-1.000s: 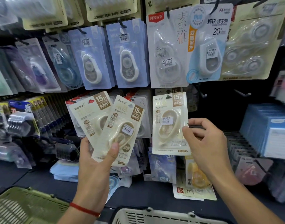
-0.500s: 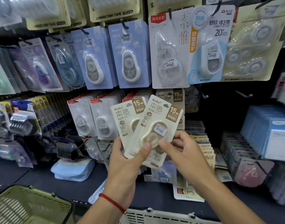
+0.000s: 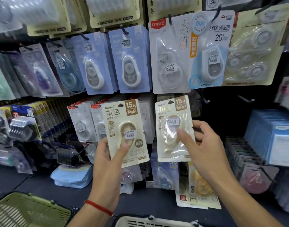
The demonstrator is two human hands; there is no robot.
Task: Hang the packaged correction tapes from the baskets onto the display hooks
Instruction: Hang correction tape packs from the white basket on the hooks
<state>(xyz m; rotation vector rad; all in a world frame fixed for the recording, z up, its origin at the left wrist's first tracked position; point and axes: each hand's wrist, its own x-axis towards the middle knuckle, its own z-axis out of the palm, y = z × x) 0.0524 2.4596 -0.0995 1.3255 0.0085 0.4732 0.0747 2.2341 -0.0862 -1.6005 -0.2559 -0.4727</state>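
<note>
My left hand (image 3: 106, 164) grips one cream packaged correction tape (image 3: 122, 122) upright in front of the display, thumb pressed on its blister. To its right, my right hand (image 3: 206, 151) pinches a second cream pack (image 3: 166, 145) by its right side. This pack's top hang hole sits at a dark display hook (image 3: 170, 102). I cannot tell whether the hole is over the hook or whether another pack hangs behind it. A green basket (image 3: 25, 210) is at the bottom left and a white basket (image 3: 148, 222) at the bottom centre, their contents out of view.
Rows of other correction tapes hang above and to the left. Two bare hooks (image 3: 206, 100) (image 3: 246, 99) stick out to the right of the cream pack. Blue boxes (image 3: 271, 136) stand at the right. A light blue pouch (image 3: 71, 177) and loose packs lie on the dark shelf.
My right hand took the front pack from the two in my left hand and carried it up and right to the hook. My left hand now shows one pack.
</note>
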